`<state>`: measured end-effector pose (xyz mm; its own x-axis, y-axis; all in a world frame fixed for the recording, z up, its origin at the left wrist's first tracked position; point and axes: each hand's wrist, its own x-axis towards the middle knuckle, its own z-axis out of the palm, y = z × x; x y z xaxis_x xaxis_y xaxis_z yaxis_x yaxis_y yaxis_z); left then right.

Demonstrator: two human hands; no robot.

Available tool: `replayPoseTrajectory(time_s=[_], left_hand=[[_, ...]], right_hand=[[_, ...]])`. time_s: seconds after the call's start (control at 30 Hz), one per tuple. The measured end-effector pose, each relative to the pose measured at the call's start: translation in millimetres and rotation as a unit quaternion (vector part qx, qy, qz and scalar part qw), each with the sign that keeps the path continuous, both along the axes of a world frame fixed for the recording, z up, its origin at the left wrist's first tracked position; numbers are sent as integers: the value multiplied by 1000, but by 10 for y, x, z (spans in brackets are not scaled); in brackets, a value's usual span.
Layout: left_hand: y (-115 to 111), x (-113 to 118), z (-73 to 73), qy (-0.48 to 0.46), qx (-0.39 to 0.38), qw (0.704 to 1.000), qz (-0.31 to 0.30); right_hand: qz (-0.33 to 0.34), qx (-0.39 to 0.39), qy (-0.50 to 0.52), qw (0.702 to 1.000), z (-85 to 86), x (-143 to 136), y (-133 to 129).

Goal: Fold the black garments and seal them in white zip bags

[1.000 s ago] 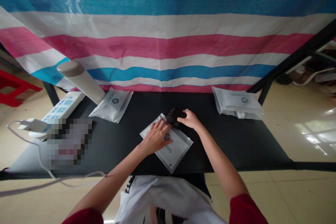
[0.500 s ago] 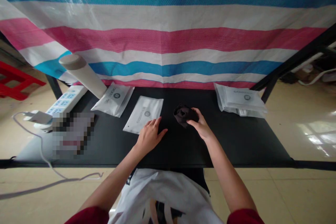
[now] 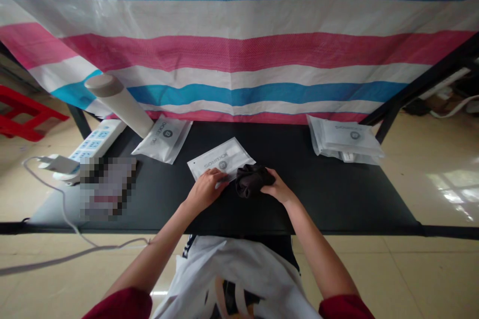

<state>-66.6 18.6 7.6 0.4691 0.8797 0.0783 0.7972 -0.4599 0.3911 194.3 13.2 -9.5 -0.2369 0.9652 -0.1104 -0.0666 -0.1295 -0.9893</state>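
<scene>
My left hand [image 3: 205,189] pinches the near edge of a flat, frosted white plastic bag [image 3: 225,152] with dark lettering and a round logo. The bag lies turned at an angle on the black table [image 3: 288,149]. In my right hand [image 3: 279,188] is a rolled-up bundle of dark cloth [image 3: 251,181], gripped at its right end. The bundle's left side is close to the bag's right corner and overlaps it in view. How the cloth is folded inside the roll cannot be made out.
Another frosted bag [image 3: 163,140] lies at the back left beside a leaning white bottle [image 3: 121,104]. A power strip [image 3: 98,145] with a plugged-in charger and a blurred-out object [image 3: 108,187] are at the left. Several stacked bags [image 3: 344,139] lie at the back right.
My left hand has taken the bag's near edge, and the bag has turned and shifted right. My right hand has brought the dark cloth bundle left and nearer to me, up to the bag.
</scene>
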Motion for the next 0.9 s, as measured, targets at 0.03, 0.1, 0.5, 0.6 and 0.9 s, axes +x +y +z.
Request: replayPoseTrajectory(time_s=[0.03, 0.1, 0.5, 0.6, 0.9], left_hand=[[7, -12, 0, -8, -7, 1000, -2], [17, -26, 12, -17, -19, 1000, -4], [-49, 10, 135, 23, -29, 999, -25], [-56, 0, 138, 40, -26, 998, -35], [-28, -44, 153, 22, -29, 998, -53]], right_hand=[[14, 7, -5, 1000, 8, -38, 0], [53, 23, -13, 998, 33, -113, 17], [65, 53, -37, 996, -51, -230, 86], [70, 47, -41, 996, -61, -206, 77], [56, 24, -48, 997, -145, -146, 96]])
